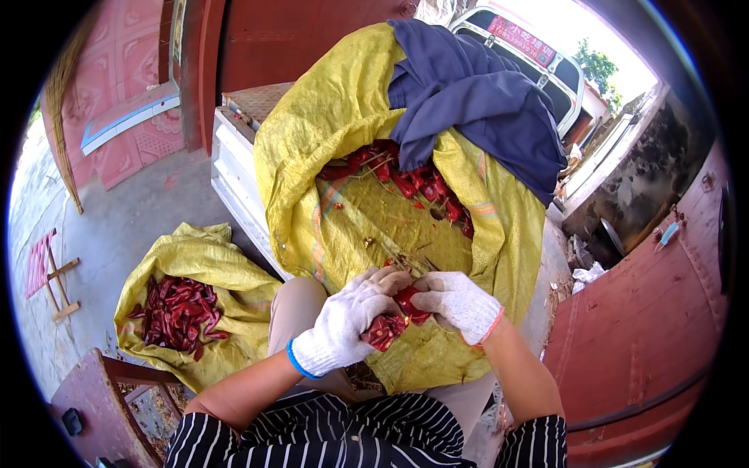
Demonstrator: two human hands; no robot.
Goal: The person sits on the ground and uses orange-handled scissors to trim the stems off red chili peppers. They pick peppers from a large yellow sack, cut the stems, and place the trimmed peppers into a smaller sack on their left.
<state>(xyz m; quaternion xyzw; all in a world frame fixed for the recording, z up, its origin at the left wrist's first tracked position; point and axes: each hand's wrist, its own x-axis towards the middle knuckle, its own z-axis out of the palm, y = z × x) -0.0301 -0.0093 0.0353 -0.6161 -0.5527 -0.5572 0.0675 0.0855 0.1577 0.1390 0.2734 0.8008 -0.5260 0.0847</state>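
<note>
Both my hands wear white knit work gloves and meet over the near edge of a big yellow woven sack. My left hand is closed round several dried red chili peppers, some of which poke out below the fingers. Fingers of my right hand pinch a red chili pepper between the two hands. Deeper in the sack lies a heap of red chilies with stems. Loose stems and bits are scattered on the yellow cloth just beyond my hands.
A smaller yellow sack at left holds dark red chilies. Dark blue cloth drapes over the big sack, which rests on a white truck bed. A wooden chair, a folding stool and a red metal door stand around.
</note>
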